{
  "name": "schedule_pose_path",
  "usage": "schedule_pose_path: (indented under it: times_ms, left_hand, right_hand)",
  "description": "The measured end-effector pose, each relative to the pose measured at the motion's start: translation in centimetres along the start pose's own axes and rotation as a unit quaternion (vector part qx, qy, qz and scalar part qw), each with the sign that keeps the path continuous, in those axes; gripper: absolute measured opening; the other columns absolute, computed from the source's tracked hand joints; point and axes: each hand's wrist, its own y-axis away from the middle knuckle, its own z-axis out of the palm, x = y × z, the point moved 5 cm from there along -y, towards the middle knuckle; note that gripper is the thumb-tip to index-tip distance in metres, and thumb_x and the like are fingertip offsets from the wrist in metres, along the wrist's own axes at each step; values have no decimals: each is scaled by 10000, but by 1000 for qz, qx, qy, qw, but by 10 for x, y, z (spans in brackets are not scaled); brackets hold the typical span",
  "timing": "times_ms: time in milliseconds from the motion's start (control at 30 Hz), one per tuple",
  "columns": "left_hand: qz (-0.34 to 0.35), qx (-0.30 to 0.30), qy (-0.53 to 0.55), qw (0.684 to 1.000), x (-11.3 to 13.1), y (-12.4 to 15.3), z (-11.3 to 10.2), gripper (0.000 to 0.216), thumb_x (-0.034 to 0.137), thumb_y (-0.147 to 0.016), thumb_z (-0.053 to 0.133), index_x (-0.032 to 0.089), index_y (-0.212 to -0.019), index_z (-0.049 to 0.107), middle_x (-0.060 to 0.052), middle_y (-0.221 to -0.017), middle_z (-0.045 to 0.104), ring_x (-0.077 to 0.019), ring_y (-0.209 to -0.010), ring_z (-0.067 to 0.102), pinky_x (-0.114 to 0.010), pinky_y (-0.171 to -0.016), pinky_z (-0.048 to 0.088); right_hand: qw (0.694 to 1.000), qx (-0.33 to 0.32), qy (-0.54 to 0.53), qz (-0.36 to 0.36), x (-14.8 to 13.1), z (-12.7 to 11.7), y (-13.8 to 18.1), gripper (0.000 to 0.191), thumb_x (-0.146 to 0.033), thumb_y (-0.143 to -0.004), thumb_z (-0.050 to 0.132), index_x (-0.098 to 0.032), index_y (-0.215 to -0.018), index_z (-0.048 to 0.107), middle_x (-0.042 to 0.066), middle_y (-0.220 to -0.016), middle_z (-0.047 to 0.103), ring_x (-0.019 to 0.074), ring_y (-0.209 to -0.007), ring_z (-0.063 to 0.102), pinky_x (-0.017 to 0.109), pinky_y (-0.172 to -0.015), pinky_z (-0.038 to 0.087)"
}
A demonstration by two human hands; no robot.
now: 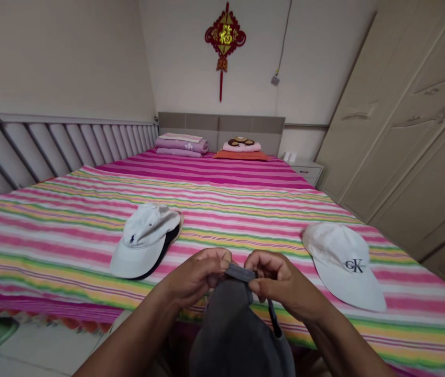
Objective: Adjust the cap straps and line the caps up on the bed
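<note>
I hold a dark grey cap [238,330] in front of me, over the near edge of the bed. My left hand [198,275] and my right hand [281,283] both pinch its grey back strap [240,272] between thumb and fingers. A white cap with a small dark logo [143,241] lies on the striped bedspread [222,204] to the left. Another white cap with dark letters [344,264] lies to the right.
Folded purple bedding [183,145] and a pillow with a soft toy [241,149] sit at the headboard. A wardrobe [411,152] stands along the right, a slatted rail [61,144] along the left. A red knot ornament [225,39] hangs on the wall.
</note>
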Motion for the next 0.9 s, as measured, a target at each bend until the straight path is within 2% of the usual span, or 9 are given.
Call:
schedule_pose_path:
  times_ms: [133,233,367,467,533,633,733,900]
  left_hand:
    - [0,-19,73,997,-3,-2,6,163,275,-683,584,132,-647,515,10,-547,472,-72,-514,403,-183,-497,285]
    - [-13,-29,103,994,-9,-3,10,133,245,-706,576,128,-767,564,-16,-629,541,-81,-543,482,-185,-518,342]
    - [-42,-53,95,993,-16,-5,15,148,126,-643,589,116,-791,595,-36,-645,596,-119,-603,566,-211,-586,407]
    - [-69,-69,82,992,-19,-6,17,136,143,-661,576,88,-776,619,-70,-674,628,-135,-654,590,-227,-636,426]
    - [-83,-51,72,993,-21,-6,16,113,167,-648,601,79,-716,622,-65,-651,622,-114,-605,574,-202,-584,412]
    - [-81,20,59,995,-21,-5,12,112,178,-589,661,91,-624,600,-9,-534,566,-58,-445,478,-166,-456,338]
    - [-66,78,59,993,-21,-4,9,141,183,-557,690,106,-586,577,25,-470,523,-33,-377,402,-157,-400,277]
    - [-49,73,78,993,-25,-2,11,184,220,-563,712,104,-609,576,0,-503,567,-53,-409,458,-168,-430,310]
  right_hand:
    - [997,14,-74,25,2,-2,-1,178,-224,-598,686,-157,-672,538,-51,-525,498,56,-439,402,193,-441,291]
    - [992,28,-118,37,5,-1,0,184,-262,-642,671,-152,-639,524,-47,-523,501,52,-437,412,187,-438,294]
    - [992,41,-116,28,8,0,2,226,-323,-684,655,-144,-629,529,-42,-522,496,54,-439,413,196,-447,298]
    - [992,59,-111,1,9,-2,4,212,-319,-682,664,-143,-654,549,-37,-553,492,71,-485,434,214,-488,319]
    - [991,64,-115,-12,10,-3,5,198,-311,-686,661,-148,-659,554,-34,-575,487,79,-510,430,223,-510,320]
    - [987,85,-137,-23,12,-2,5,173,-298,-682,663,-162,-664,557,-32,-603,486,89,-541,411,227,-535,318]
    - [978,112,-170,-35,11,-2,4,157,-286,-658,673,-173,-674,565,-23,-636,502,109,-595,429,234,-577,337]
    - [975,135,-161,-69,6,-2,5,154,-307,-676,654,-162,-680,604,3,-677,550,121,-637,453,240,-613,354]
